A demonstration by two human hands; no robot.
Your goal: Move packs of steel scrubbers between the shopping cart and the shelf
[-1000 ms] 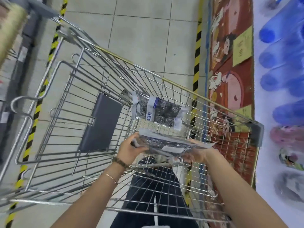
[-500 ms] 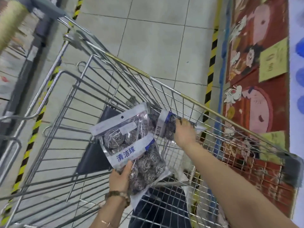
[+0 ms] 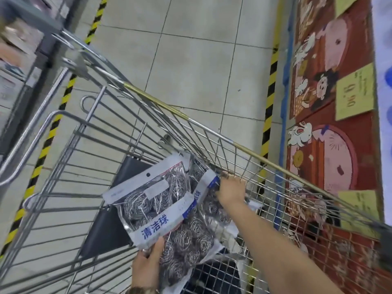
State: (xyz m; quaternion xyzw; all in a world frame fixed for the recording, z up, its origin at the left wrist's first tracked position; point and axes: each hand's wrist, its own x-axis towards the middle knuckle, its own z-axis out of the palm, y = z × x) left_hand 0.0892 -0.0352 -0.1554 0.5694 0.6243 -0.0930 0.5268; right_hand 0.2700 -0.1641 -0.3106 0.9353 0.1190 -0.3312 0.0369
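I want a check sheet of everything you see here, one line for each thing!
Surface: wire cart, basket tilted in view, grey flap inside.
Job's things: front pack of steel scrubbers held up over the basket; back pack behind it, against the cart's side.
Clutter: nothing seen.
Grippers: left hand pinches the front pack's lower edge; right hand grips the back pack.
Cables: nothing seen.
Surroundings: tiled floor with striped tape, red cartoon panel on the right, blurred shelf at upper left.
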